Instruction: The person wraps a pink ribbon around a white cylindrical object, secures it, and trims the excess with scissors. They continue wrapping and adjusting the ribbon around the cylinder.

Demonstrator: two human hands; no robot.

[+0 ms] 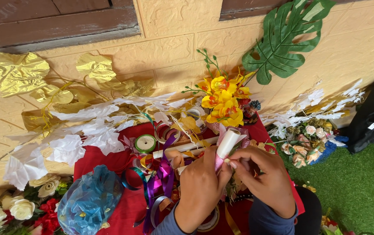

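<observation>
We see the left hand (200, 187) and right hand (267, 176) both grasping a white roll (227, 143) over the red cloth (108, 161), beside yellow flowers (222, 100)

One head camera looks steeply down, close over both hands (235, 182) (probably seated), facing the wall (169, 48)

Bare hands (235, 182), blue-grey sleeves (261, 222)

Red cloth (128, 209) covers the low surface — on it lie a green ribbon spool (145, 143), purple ribbons (163, 178), a blue mesh bundle (89, 201) near left, white leaves (87, 135) far left.
</observation>
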